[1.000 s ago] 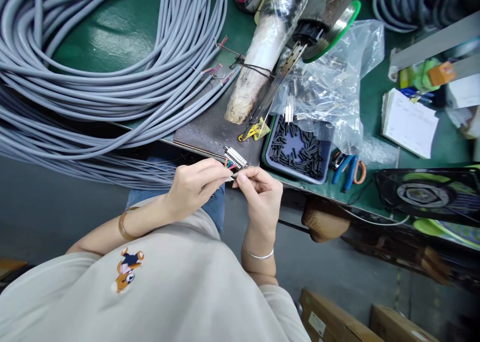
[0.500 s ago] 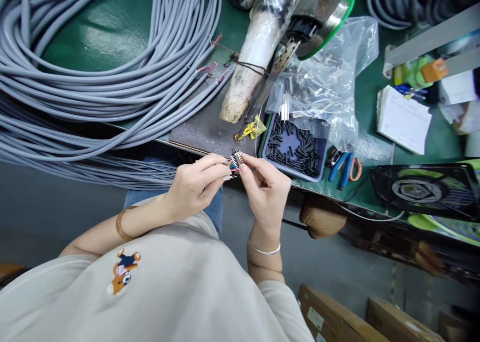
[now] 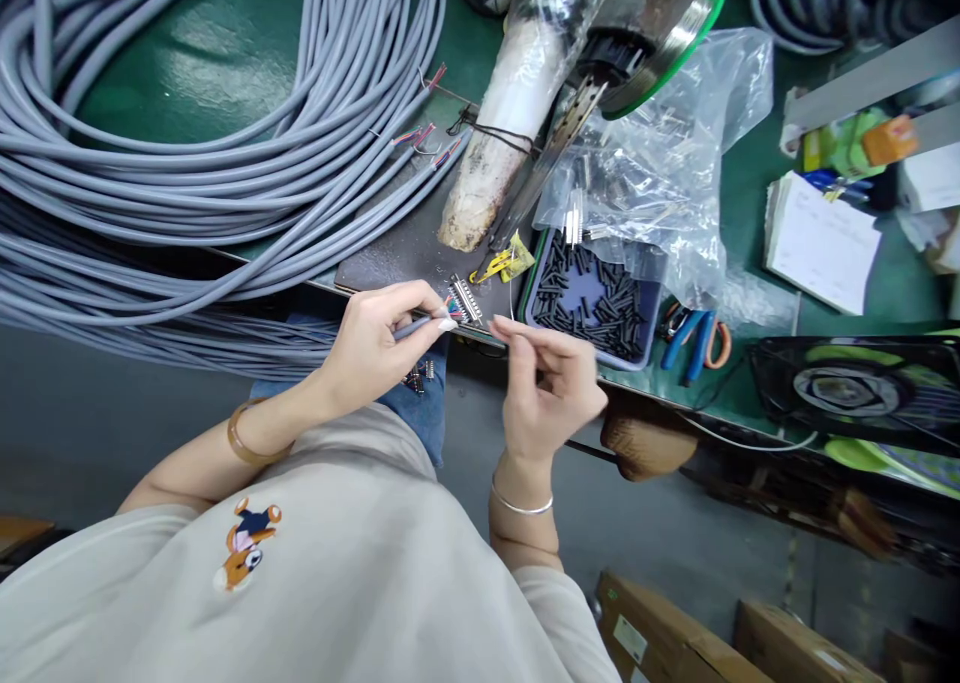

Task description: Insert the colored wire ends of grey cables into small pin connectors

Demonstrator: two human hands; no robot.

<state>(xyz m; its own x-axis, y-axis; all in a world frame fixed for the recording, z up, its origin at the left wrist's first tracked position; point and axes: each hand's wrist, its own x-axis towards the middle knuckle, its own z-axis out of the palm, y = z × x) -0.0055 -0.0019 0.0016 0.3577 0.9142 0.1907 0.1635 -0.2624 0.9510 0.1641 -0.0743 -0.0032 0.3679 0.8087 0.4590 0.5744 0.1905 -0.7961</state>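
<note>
L: my fingers (image 3: 426, 297) are pinching cable (image 3: 412, 329) behind connector (image 3: 466, 301) | R: my fingers (image 3: 546, 340) are hovering near connector, blurred, can't tell if they're gripping anything

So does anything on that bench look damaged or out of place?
The white wrapped tube looks oddest: its lower end is stained brown, perhaps scorched, and dark cord circles the tube. The crumpled clear bag also droops over the tray of small black pieces.
</note>
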